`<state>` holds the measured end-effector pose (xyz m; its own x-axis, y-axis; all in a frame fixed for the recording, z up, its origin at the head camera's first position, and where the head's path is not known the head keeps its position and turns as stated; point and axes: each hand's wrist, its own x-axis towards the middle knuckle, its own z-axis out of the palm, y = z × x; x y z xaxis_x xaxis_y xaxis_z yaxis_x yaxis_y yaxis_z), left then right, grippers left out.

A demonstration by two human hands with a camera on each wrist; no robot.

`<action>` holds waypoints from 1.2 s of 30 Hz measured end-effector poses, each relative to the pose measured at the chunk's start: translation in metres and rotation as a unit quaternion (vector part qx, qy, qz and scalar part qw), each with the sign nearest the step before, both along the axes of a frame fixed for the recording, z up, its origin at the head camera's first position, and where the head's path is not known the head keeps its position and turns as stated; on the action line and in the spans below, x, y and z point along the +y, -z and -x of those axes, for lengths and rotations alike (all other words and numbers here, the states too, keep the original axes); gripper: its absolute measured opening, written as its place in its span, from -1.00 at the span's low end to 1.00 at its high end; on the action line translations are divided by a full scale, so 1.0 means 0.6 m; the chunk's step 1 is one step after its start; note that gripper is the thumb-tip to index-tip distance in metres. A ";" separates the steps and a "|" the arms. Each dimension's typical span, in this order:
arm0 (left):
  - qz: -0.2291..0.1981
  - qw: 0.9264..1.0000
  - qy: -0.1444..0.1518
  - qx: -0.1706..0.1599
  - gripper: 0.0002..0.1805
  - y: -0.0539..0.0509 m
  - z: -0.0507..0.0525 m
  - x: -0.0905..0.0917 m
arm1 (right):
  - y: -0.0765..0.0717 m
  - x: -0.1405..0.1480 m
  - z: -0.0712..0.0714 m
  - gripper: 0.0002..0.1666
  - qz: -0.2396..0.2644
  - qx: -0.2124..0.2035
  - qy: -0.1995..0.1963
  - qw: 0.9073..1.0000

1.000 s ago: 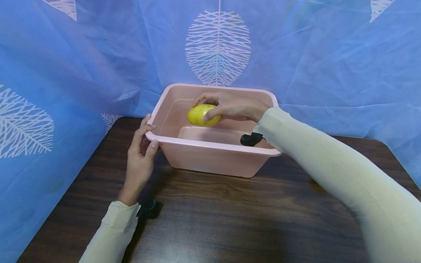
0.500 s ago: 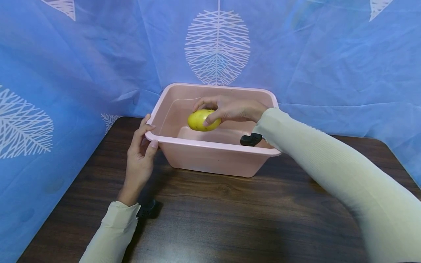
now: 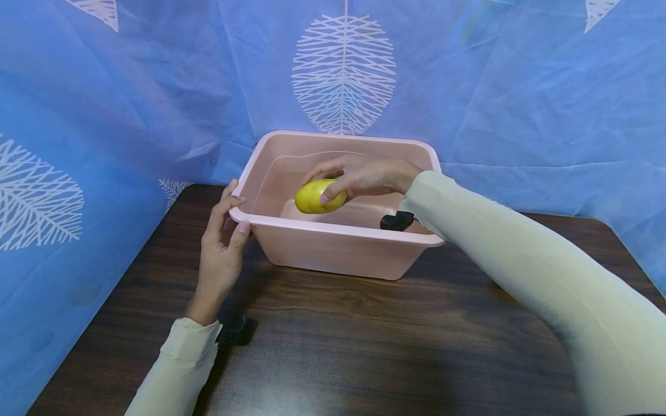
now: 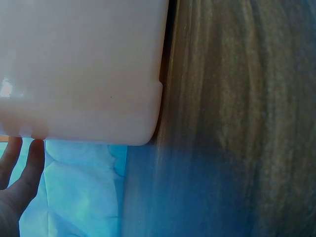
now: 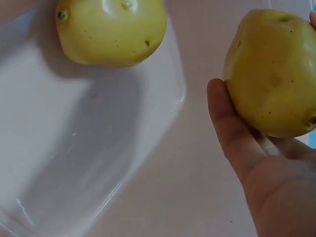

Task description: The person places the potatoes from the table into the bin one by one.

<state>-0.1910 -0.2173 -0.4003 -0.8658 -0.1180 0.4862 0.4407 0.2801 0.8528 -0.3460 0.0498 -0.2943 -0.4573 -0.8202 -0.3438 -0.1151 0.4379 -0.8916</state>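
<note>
A glossy yellow potato (image 3: 317, 197) with small dark eyes is gripped by my right hand (image 3: 361, 176), thumb on the near side and fingers over the far side. This hand is inside the pink plastic basin (image 3: 338, 248), with the potato held above its floor. In the right wrist view a second potato (image 5: 111, 32) lies on the basin floor, apart from the held potato (image 5: 276, 74); the head view hides it. My left hand (image 3: 222, 248) holds the basin's rim at the near left corner, thumb in front and fingers along the left side.
The basin stands on a dark wooden table (image 3: 354, 341). Directly behind it hangs a blue cloth (image 3: 520, 104) with white leaf prints, which also runs along the left side. A black wrist camera (image 3: 397, 221) on my right wrist is just inside the basin's near wall.
My right hand has lowered the potato a little farther into the basin, and the potato appears closer to the near wall. The left hand and basin have stayed in place.
</note>
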 end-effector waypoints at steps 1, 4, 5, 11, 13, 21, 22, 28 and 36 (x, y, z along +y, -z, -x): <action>-0.001 1.000 0.001 0.000 -0.55 0.000 0.000 0.000 | 0.001 0.000 0.000 -0.32 -0.003 0.001 0.000 1.000; -0.001 1.000 0.000 -0.001 -0.55 0.001 0.000 0.000 | 0.001 0.001 -0.001 -0.31 -0.011 0.006 0.001 1.000; -0.001 1.000 -0.001 -0.001 -0.55 0.001 -0.001 0.000 | 0.001 0.001 -0.001 -0.31 -0.012 0.008 0.002 1.000; -0.004 1.000 0.001 -0.003 -0.55 0.000 -0.001 0.000 | 0.001 0.000 -0.003 -0.38 -0.021 0.020 0.005 1.000; -0.006 1.000 0.002 -0.001 -0.56 -0.001 -0.001 0.000 | 0.000 0.000 -0.004 -0.38 -0.025 0.021 0.006 0.999; -0.006 1.000 0.002 0.004 -0.57 -0.001 -0.001 0.001 | 0.000 0.002 -0.003 -0.39 -0.036 0.032 0.006 0.999; -0.006 1.000 0.002 0.004 -0.57 -0.001 0.000 0.001 | 0.000 0.002 -0.003 -0.40 -0.037 0.032 0.006 0.999; -0.003 1.000 0.001 0.002 -0.56 -0.001 0.000 0.001 | -0.001 0.003 -0.003 -0.42 -0.044 0.037 0.006 0.998; -0.006 1.000 0.004 0.002 -0.55 -0.003 -0.001 0.001 | 0.001 0.001 0.000 -0.45 -0.048 0.021 0.013 0.999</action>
<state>-0.1905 -0.2164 -0.3986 -0.8650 -0.1170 0.4879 0.4459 0.2665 0.8545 -0.3457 0.0505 -0.2951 -0.4928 -0.7724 -0.4006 -0.1394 0.5246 -0.8399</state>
